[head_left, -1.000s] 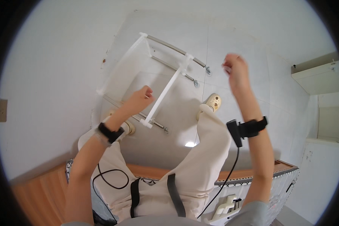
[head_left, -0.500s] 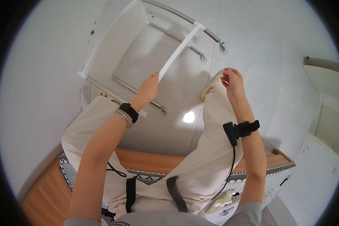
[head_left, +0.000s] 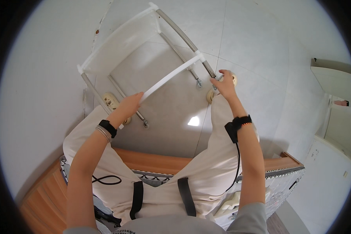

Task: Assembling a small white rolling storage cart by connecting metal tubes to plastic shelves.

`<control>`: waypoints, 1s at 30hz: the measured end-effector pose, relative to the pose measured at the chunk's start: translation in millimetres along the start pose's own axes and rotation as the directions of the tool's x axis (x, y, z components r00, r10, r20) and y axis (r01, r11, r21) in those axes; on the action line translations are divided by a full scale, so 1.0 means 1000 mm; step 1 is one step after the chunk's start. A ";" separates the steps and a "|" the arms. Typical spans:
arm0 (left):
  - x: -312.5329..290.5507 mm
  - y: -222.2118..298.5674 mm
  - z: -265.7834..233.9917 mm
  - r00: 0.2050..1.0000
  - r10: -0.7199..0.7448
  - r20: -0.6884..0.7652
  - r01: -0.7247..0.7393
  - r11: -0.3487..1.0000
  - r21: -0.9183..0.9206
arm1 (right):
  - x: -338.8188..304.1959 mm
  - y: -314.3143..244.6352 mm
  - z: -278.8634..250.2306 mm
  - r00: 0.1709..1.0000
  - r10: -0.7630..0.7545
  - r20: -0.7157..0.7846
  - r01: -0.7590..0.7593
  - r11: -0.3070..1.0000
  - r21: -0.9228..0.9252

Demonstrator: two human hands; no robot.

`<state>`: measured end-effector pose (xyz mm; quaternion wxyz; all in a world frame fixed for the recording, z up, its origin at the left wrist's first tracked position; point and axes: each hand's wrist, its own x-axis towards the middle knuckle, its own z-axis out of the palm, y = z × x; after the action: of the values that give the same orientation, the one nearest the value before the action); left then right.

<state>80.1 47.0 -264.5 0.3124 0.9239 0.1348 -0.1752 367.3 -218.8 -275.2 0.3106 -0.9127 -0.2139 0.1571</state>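
Observation:
A wheeled rack with white shelf parts and silvery metal tubes stands tilted on the floor before me. My left hand [head_left: 129,105] is closed on the lower end of its white crossbar [head_left: 171,77]. At the bar's other end, a metal tube [head_left: 208,69] ends by my right hand [head_left: 226,86], whose thumb and fingers are spread around the tube's end. The caster there is partly hidden by that hand. Two more casters show, a middle caster [head_left: 199,83] and a left caster [head_left: 146,124]. A white panel [head_left: 117,43] forms the rack's far side.
My legs in light trousers [head_left: 218,132] straddle the near side, with a beige shoe [head_left: 111,100] close to the rack's left tube. A wall [head_left: 46,78] rises at left. Behind my knees runs a wooden bed edge [head_left: 156,160]. A white cabinet [head_left: 335,85] stands far right.
The rack has swung and come nearer, its right tube end now lower and further left. My left hand moved down and left with the bar; my right hand opened and came to the tube's end.

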 end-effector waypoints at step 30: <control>0.004 -0.030 -0.067 0.979 0.044 0.199 -0.123 0.907 0.403 | -0.038 0.004 0.031 0.897 0.241 0.370 -0.305 0.944 0.127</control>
<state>89.2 112.6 -232.4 0.1284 0.9535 0.0252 -0.2716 322.4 -224.6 -295.7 0.3243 -0.8590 -0.1198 0.3776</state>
